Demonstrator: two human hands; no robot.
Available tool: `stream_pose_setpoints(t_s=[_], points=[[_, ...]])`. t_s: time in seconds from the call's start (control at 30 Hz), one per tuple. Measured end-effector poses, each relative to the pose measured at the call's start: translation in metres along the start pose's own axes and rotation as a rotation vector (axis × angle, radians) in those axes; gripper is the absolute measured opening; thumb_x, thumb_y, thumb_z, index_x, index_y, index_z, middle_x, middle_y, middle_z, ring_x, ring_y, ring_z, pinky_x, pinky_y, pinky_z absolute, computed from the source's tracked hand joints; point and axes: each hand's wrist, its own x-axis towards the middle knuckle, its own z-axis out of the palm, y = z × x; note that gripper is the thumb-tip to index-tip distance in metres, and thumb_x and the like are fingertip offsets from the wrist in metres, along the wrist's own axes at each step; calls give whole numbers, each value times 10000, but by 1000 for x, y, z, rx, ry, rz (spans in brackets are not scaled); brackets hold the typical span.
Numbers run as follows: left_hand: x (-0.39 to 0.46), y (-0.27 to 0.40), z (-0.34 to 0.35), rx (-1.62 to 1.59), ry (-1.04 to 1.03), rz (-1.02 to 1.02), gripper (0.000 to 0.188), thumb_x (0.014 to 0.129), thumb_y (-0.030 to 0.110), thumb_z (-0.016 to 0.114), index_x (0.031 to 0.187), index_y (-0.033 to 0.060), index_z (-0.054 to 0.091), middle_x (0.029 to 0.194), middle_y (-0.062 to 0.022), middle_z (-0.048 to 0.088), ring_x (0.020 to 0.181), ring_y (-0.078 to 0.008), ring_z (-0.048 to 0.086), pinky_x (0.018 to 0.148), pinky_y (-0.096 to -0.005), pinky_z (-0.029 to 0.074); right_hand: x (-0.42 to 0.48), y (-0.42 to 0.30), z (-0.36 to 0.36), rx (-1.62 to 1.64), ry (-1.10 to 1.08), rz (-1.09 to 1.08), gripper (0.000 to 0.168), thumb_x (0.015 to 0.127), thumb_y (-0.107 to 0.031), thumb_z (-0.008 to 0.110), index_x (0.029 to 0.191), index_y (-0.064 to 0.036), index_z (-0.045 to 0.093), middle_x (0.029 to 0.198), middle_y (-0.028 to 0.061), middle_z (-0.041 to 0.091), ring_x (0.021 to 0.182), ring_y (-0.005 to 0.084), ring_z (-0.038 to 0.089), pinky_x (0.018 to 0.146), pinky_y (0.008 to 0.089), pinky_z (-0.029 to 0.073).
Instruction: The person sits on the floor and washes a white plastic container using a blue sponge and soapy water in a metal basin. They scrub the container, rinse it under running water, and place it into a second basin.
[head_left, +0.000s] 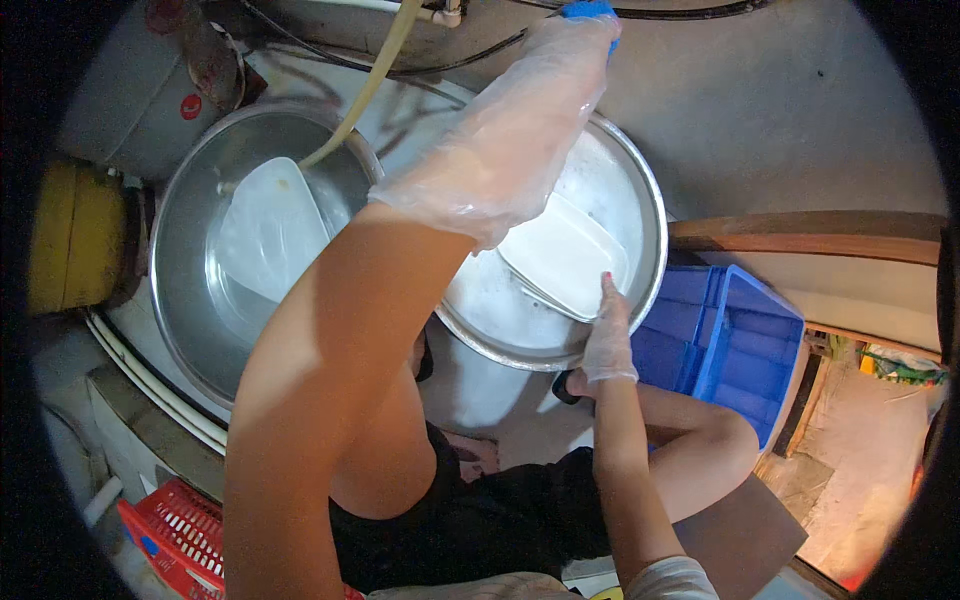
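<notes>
My left hand (574, 52), in a loose clear plastic glove, is raised high at the top of the head view. It grips a blue scrubbing cloth or sponge (589, 9), mostly cut off by the lens edge. In a clear glove as well, my right hand (611, 330) holds the near right rim of a white oblong dish (562, 259), thumb on its inside. That dish rests tilted in the right metal basin (651, 187), which holds whitish, sudsy water. Another rim shows just beneath it. My left forearm hides part of this basin.
A second metal basin (169, 300) on the left holds a white translucent container (270, 225) and a yellowish hose (375, 71). Blue plastic crates (750, 352) stand at right. A red basket (176, 536) sits lower left, a yellow container (75, 236) further up.
</notes>
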Motion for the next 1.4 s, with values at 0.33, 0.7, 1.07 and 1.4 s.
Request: stream_pose_setpoints(t_s=[0.33, 0.7, 1.07, 1.4], points=[[5, -1, -15, -152, -150, 25, 215, 762, 300, 573, 720, 99, 507, 620, -22, 463, 535, -133, 427, 504, -278, 312, 46, 70, 49, 187, 115, 151, 526, 741, -179, 661, 1155, 49, 430, 1096, 106, 520, 990, 192, 476, 887, 297, 340], [1, 1, -31, -82, -179, -38, 269, 807, 283, 527, 585, 144, 468, 483, 21, 379, 408, -110, 361, 403, -259, 262, 23, 27, -10, 94, 59, 165, 617, 749, -319, 611, 1221, -6, 365, 1151, 132, 477, 1021, 238, 469, 881, 347, 361], [-3, 1, -26, -42, -207, -26, 268, 823, 280, 504, 601, 135, 463, 503, 13, 389, 436, -117, 387, 430, -255, 305, 24, 38, -3, 76, -53, 167, 616, 736, -348, 601, 1192, 19, 410, 1156, 136, 480, 1049, 235, 441, 885, 345, 334], [-3, 1, -26, -127, -281, -15, 232, 833, 263, 494, 637, 140, 482, 526, 6, 412, 466, -122, 400, 459, -249, 324, 52, 72, 38, 79, -80, 108, 531, 738, -267, 611, 1140, 41, 452, 1103, 118, 523, 988, 209, 489, 859, 296, 361]])
